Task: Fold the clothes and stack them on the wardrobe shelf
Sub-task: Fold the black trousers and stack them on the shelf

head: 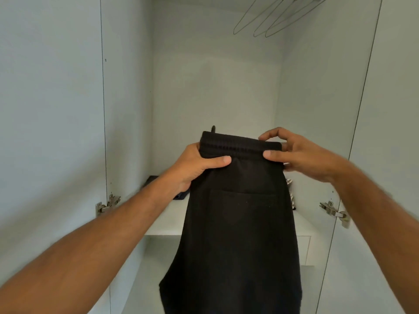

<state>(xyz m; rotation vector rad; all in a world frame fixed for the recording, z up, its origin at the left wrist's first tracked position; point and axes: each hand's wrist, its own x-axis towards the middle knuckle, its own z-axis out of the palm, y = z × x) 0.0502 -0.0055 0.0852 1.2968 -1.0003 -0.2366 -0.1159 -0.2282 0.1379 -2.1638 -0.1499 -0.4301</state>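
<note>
Both hands are pinching the waistband of the black pants (235, 227), left hand (199, 165) and right hand (301, 152) clamped at either end, so they hang flat in front of the wardrobe shelf (167, 219), probably to line up a fold.

Both my forearms are bare right down to the wrists, with no sleeve showing anywhere in view. My left hand (192, 165) and my right hand (294, 152) wear no gloves, rings or watch that I can see. My fingers (275, 154) are bare too, with short, plain nails.
</note>
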